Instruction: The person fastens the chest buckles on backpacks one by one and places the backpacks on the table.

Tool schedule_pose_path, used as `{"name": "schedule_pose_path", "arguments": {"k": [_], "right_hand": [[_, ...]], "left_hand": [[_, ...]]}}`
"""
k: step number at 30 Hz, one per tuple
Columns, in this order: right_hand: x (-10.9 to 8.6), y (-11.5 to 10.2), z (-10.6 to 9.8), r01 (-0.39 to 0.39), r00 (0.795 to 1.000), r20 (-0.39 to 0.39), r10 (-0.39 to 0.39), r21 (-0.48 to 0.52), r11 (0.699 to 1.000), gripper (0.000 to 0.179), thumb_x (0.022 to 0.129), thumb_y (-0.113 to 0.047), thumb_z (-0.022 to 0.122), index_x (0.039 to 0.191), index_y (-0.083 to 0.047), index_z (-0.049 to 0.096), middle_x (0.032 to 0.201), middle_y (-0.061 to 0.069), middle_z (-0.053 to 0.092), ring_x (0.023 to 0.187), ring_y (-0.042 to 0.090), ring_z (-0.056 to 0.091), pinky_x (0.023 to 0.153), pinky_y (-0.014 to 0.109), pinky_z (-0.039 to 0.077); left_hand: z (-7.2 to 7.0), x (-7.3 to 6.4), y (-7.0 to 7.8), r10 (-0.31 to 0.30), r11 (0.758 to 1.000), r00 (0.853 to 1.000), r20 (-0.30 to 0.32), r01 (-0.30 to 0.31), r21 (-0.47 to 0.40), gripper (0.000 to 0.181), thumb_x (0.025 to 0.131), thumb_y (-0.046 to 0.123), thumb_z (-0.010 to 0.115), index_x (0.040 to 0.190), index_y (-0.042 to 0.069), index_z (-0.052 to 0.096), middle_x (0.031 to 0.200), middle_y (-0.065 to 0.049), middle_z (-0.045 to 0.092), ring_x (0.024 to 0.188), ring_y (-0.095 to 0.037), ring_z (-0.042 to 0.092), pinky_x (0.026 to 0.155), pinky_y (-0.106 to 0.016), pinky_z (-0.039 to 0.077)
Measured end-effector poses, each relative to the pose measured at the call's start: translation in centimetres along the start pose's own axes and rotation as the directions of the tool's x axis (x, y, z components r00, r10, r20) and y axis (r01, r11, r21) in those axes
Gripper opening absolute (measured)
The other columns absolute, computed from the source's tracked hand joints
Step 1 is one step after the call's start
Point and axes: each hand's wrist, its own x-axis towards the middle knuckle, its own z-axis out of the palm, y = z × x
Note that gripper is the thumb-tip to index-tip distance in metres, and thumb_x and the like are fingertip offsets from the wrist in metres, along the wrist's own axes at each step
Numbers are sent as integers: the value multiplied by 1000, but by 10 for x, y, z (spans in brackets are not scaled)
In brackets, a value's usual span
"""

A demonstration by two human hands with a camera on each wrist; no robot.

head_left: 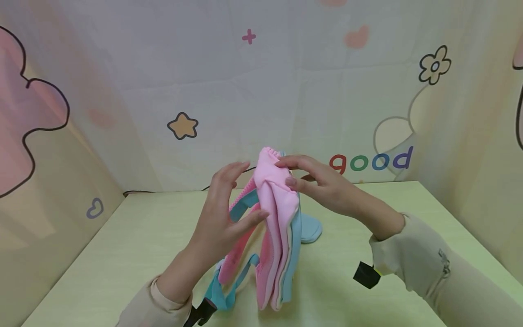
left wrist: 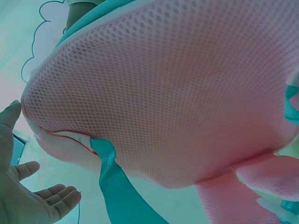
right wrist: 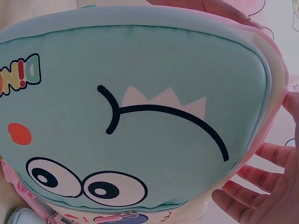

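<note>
A child's backpack stands edge-on in the middle of the head view, its pink side panel towards me. Its pale blue front carries a dinosaur face with big eyes and a curved mouth. Pink mesh covers its back panel, where teal straps hang. My right hand pinches the pink fabric near the upper end with thumb and fingertips. Left of the backpack, my left hand is spread with loose fingers, its thumb overlapping the pink side in the head view.
A light blue rounded piece lies on the pale green table just right of the backpack. Behind rises a printed cloth backdrop, with similar cloth at both sides. A dark cord runs along the table's back edge.
</note>
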Motion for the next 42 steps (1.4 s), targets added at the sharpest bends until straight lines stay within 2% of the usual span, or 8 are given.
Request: {"name": "schedule_pose_path", "arguments": {"k": [8,16,19,25,27,29,34,42], "right_hand": [[-2,2,0,-18,1000,2,18,2,1000,45,97,-29,50,140,-15,46,148,7,41,135,26,38,102,48,43],[-2,3,1,-26,1000,13,26,-6,1000,47,97,-29,50,141,-15,44,149,7,39,136,27,37,103,50,43],[-2,3,0,-27,1000,14,27,-8,1000,47,97,-29,50,142,-15,44,150,7,38,136,27,36,103,50,43],[-2,3,0,-25,1000,13,25,-2,1000,47,97,-28,50,142,-15,44,150,7,37,137,27,35,103,50,44],[-2,3,0,-29,1000,11,29,-1,1000,47,97,-28,50,142,-15,44,150,7,37,137,27,35,103,50,44],[-2,4,0,-32,999,11,32,1,999,47,97,-28,50,142,-15,44,151,7,37,137,28,35,102,50,45],[-2,4,1,-24,1000,5,24,8,1000,46,97,-28,50,141,-14,45,150,8,38,136,27,36,101,49,45],[-3,6,1,-15,1000,-4,15,31,999,45,97,-27,49,140,-12,45,151,10,37,138,29,35,100,47,46]], "left_hand": [[-2,-23,-15,-146,983,988,45,140,118,83,84,61,61,147,15,32,148,-11,36,138,-30,34,102,-58,44],[1,-47,-25,-275,911,960,61,239,336,89,79,54,71,148,13,31,149,-19,34,136,-37,36,96,-58,48],[1,-53,-26,-355,879,932,70,308,363,92,77,52,74,148,13,30,149,-19,34,135,-38,37,96,-57,48],[1,-59,-27,-563,771,822,86,485,413,101,75,63,70,152,16,25,151,-19,31,135,-40,37,98,-57,47],[2,-61,-28,-593,756,800,93,513,407,101,75,65,69,152,17,24,151,-19,32,131,-40,44,95,-56,49],[2,-63,-29,-605,756,789,105,529,385,99,76,65,68,152,19,24,150,-17,33,124,-39,51,91,-55,52],[5,-69,-30,-583,797,799,147,528,295,91,79,58,69,151,23,26,150,-10,35,116,-31,59,82,-49,55],[17,-77,-27,-485,873,852,196,458,166,82,81,48,72,147,22,32,143,-5,42,110,-21,57,75,-32,54]]}}
